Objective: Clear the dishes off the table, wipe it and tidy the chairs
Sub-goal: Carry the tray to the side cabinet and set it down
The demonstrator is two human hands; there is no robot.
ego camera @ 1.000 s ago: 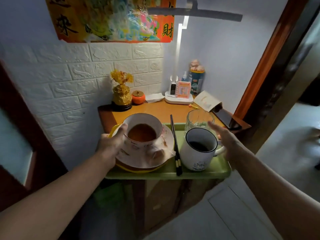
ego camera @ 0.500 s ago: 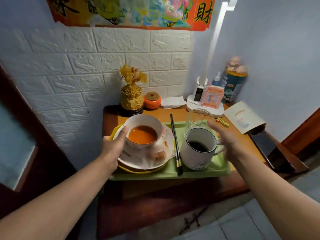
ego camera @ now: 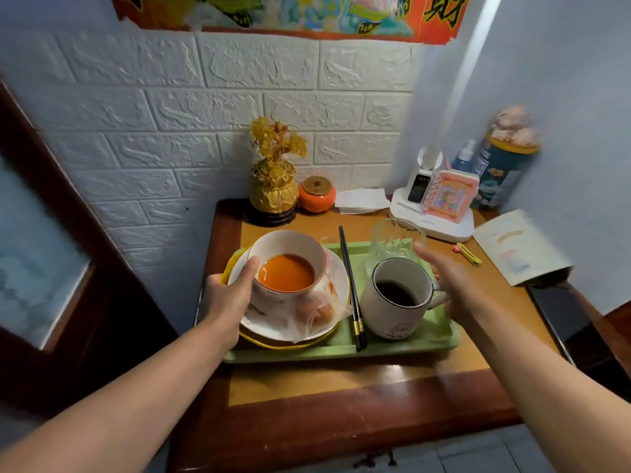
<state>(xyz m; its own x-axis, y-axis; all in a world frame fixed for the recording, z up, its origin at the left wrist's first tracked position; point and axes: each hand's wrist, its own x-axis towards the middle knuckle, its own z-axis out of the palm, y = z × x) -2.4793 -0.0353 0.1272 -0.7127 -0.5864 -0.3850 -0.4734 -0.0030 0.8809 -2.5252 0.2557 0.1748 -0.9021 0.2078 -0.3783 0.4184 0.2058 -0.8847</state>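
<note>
Hidden or unclear: my left hand [ego camera: 228,295] covers the left edge of the green tray [ego camera: 403,348], and its fingers, apart from the thumb, are out of sight under the stacked plates; only the thumb shows, laid against the bowl [ego camera: 286,254]. I read the left hand as grasping the tray edge, though the contact itself is concealed. My right hand [ego camera: 450,285] is motion-blurred at the tray's right side, fingers extended and released, just beside the mug's handle; whether it touches the tray I cannot tell. The poster [ego camera: 290,11] on the far wall is cut off by the top of the frame.

Containers: one bowl holding orange liquid sits on a white plate [ego camera: 327,322], which lies on a yellow plate [ego camera: 259,341]; a filmy plastic bag [ego camera: 314,312] with something round and brownish inside rests on the white plate. One white mug [ego camera: 396,298] holds dark liquid. One clear glass [ego camera: 396,240] stands behind the mug; its contents are hard to make out.

Count: one pair of black chopsticks [ego camera: 350,285] lies between plates and mug. All rest in the tray, which sits on the wooden table [ego camera: 341,387]. Far on the table: one gold ornament [ego camera: 275,186], one orange jar [ego camera: 317,196], one white lamp base [ego camera: 433,216].
</note>
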